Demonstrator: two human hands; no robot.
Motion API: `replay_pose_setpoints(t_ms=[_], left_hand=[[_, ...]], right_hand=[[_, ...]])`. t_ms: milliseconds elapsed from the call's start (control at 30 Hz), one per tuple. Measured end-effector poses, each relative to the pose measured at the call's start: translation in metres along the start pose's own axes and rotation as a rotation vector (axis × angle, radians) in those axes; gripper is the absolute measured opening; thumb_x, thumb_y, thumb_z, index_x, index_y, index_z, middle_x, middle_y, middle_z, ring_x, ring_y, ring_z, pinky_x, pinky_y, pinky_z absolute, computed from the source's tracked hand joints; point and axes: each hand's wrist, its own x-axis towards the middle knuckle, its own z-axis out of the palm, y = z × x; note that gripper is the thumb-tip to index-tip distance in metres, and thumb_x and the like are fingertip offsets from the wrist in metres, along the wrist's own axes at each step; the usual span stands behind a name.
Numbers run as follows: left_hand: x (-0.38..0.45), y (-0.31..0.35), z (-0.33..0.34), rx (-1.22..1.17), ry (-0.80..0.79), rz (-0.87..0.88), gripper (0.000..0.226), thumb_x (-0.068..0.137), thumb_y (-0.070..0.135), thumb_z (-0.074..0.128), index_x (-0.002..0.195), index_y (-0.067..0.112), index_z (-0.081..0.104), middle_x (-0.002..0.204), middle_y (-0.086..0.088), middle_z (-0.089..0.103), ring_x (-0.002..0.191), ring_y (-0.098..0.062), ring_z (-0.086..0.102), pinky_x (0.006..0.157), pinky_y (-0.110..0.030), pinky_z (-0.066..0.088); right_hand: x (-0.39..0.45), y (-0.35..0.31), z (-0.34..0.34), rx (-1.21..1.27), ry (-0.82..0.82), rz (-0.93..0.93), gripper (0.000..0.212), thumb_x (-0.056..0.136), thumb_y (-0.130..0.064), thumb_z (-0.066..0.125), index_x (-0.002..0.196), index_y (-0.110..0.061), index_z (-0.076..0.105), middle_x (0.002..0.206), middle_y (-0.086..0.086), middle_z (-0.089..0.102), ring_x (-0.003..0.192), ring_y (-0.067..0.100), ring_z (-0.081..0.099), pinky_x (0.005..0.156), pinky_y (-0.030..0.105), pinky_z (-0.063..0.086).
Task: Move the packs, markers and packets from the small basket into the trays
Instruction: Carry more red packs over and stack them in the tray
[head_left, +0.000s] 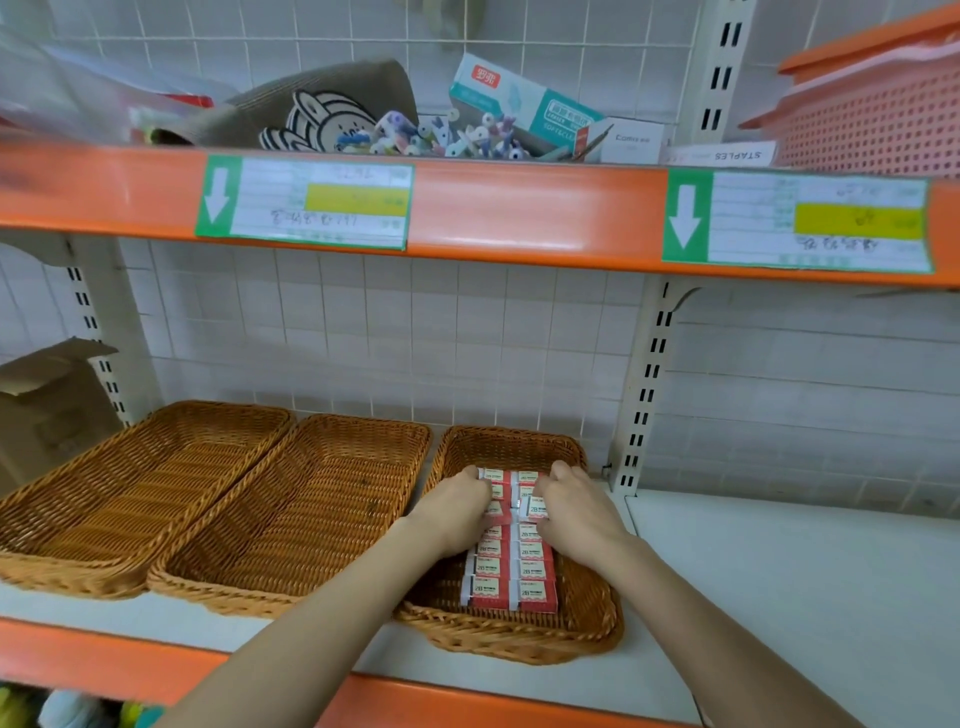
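Two rows of red-and-white 2B packs (511, 577) lie in the right wicker tray (592, 613) on the shelf. My left hand (457, 512) curls its fingers over the packs in the left row near the tray's far half. My right hand (576, 506) curls over the packs in the right row beside it. Both hands cover the middle packs. To the left stand a middle wicker tray (291, 514) and a left wicker tray (130, 488), both holding nothing. No small basket or markers are visible.
The upper orange shelf edge (519, 213) overhangs the trays. On it sit a cap, small toys, boxes and a pink basket (878, 114). A cardboard box (47, 405) stands at far left. White shelf surface (779, 582) extends to the right of the trays.
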Motion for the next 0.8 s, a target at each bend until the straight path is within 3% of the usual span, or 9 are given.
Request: replay_pose_setpoints(t_ms=[300, 400, 633, 800], left_hand=[[0.005, 0.003, 0.007, -0.091, 0.044, -0.057, 0.031, 0.096, 0.017, 0.052, 0.125, 0.007, 0.051, 0.124, -0.009, 0.045, 0.108, -0.024, 0.056, 0.09, -0.032, 0.05], [0.004, 0.002, 0.008, -0.09, 0.043, -0.05, 0.031, 0.096, 0.017, 0.052, 0.125, 0.008, 0.05, 0.123, -0.009, 0.047, 0.109, -0.025, 0.055, 0.091, -0.033, 0.05], [0.006, 0.002, 0.009, 0.002, 0.103, -0.004, 0.035, 0.094, 0.022, 0.056, 0.126, 0.01, 0.053, 0.125, -0.008, 0.051, 0.117, -0.022, 0.047, 0.095, -0.033, 0.046], [0.002, 0.005, 0.003, -0.005, 0.064, 0.059, 0.029, 0.095, 0.021, 0.053, 0.12, 0.008, 0.057, 0.124, -0.008, 0.052, 0.12, -0.023, 0.047, 0.097, -0.034, 0.045]], right_hand=[[0.011, -0.004, 0.012, 0.008, -0.049, 0.013, 0.04, 0.095, -0.013, 0.053, 0.134, -0.014, 0.047, 0.131, 0.006, 0.046, 0.118, 0.024, 0.046, 0.096, 0.033, 0.043], [0.011, -0.005, 0.013, 0.011, -0.031, 0.019, 0.036, 0.096, -0.02, 0.054, 0.13, -0.014, 0.046, 0.129, 0.006, 0.045, 0.114, 0.023, 0.049, 0.092, 0.033, 0.044], [0.011, -0.008, 0.013, -0.042, -0.03, 0.01, 0.024, 0.097, -0.017, 0.05, 0.121, -0.014, 0.053, 0.12, 0.005, 0.052, 0.1, 0.022, 0.058, 0.08, 0.033, 0.051], [0.006, -0.012, 0.004, -0.16, 0.024, -0.037, 0.019, 0.097, -0.017, 0.047, 0.108, -0.016, 0.064, 0.114, 0.001, 0.062, 0.103, 0.019, 0.05, 0.085, 0.032, 0.039]])
